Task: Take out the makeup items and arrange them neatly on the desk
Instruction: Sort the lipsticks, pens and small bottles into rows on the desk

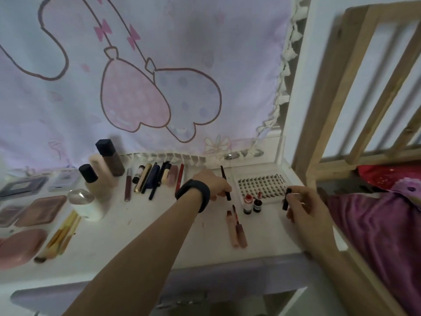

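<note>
your left hand [214,183] has its grip pinched round a slim dark pencil [223,173], which points away from you, low over the table [141,242]. your right hand [305,206] holds a short dark tube [286,198] between thumb and fingertips, near the table's right edge.

the row of pens and sticks [155,179] lies just left of the left grip, all pointing the same way. i'd judge the pencil belongs at that row's near end, beside the red stick [180,176]. keep it parallel to its neighbours and lay it flat before you let go, since a round barrel may roll. just right of that grip sits the clear lash tray [259,185], so mind its edge as you swing across.

nearer you from the left grip, two small bottles [247,205] stand upright and two pink gloss tubes [237,229] lie side by side. the tube in your right grip could likely join them.

the table looks white, smooth and faintly marked. well left of the left grip are tall bottles [109,158], flat palettes [41,210] and a bundle of brushes [59,236]. behind everything hangs a pale cartoon-printed cloth [159,87], and right of the right grip there's a wooden bed rail [330,110] with purple bedding [376,224].
</note>
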Demonstrator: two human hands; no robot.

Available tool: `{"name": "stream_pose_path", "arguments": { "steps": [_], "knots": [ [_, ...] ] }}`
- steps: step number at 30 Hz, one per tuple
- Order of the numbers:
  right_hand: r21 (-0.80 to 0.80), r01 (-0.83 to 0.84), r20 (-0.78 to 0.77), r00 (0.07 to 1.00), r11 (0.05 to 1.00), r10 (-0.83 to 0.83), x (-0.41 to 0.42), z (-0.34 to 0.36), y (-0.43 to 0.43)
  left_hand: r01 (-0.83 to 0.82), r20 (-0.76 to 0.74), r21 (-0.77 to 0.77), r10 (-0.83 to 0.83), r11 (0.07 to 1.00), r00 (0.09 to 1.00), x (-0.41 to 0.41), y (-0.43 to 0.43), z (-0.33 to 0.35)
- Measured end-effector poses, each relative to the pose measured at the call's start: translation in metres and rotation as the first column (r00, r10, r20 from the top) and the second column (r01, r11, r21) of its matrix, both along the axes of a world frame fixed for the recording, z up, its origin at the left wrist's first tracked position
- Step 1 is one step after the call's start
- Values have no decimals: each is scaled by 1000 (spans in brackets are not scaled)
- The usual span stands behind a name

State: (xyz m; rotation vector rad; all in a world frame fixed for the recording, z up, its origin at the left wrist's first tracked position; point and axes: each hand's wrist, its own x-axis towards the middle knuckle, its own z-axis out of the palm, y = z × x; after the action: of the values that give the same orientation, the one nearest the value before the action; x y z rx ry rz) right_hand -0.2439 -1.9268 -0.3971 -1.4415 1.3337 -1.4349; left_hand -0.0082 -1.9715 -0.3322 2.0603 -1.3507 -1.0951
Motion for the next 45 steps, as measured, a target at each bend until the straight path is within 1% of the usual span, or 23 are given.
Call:
{"name": "stream_pose_path", "arguments": {
  "steps": [4,7,10,15,19,22,24,25,26,28,30,32,34,36,38,39,41,42,43,45],
  "knots": [
    [-20,24,73,997,1000,-22,-3,-2,-3,6,38,19,-7,1000,999,-7,-9,-7],
    [-29,23,72,997,999,-21,-3,-3,-2,16,106,14,-17,1000,994,-13,-11,-12],
    [-23,19,57,998,1000,-17,-3,-5,-2,23,135,-11,-21,1000,991,-15,-12,-16],
    [-26,5,40,999,1000,-4,-2,-5,-1,0,126,-18,2,1000,992,-15,-10,-14],
    [-10,12,55,998,1000,-11,1,-2,-1,49,124,-13,-47,999,991,-12,-3,-8],
    [2,16,76,997,1000,-16,1,3,2,56,119,-25,-52,998,992,-10,5,-1],
    [7,10,93,996,1000,-11,2,8,6,70,94,-64,-64,995,994,-9,11,5],
    [9,4,105,994,1000,-5,2,11,9,82,71,-116,-74,990,995,-9,14,9],
    [11,-8,120,993,1000,7,4,16,11,99,35,-182,-94,978,995,-9,18,14],
    [10,-51,165,985,999,49,8,26,14,167,-42,-287,-187,943,982,-11,29,25],
    [7,-102,209,973,995,98,15,38,17,265,-82,-331,-307,906,948,-14,42,37],
    [-4,-141,218,966,990,139,24,47,18,340,-91,-339,-391,877,916,-18,52,43],
    [-25,-169,188,967,985,171,31,54,19,360,-108,-327,-413,874,904,-20,58,47],
    [-39,-188,170,967,981,192,36,58,18,345,-135,-325,-404,881,905,-20,59,47],
    [-43,-179,134,974,983,183,34,56,17,305,-141,-337,-368,891,919,-14,57,47],
    [-41,-146,90,985,988,150,32,53,16,270,-116,-343,-326,900,938,-9,55,45],
    [-48,-29,-61,998,998,26,23,42,15,180,-56,-330,-210,926,976,3,49,39],
    [-53,32,-165,985,998,-41,19,34,16,138,-39,-308,-158,941,987,8,46,34],
    [-51,85,-286,953,995,-96,15,24,17,110,-12,-279,-118,954,993,12,42,26],
    [-66,176,-533,826,982,-184,11,3,22,70,66,-215,-57,974,996,16,33,9]
  ]
}}
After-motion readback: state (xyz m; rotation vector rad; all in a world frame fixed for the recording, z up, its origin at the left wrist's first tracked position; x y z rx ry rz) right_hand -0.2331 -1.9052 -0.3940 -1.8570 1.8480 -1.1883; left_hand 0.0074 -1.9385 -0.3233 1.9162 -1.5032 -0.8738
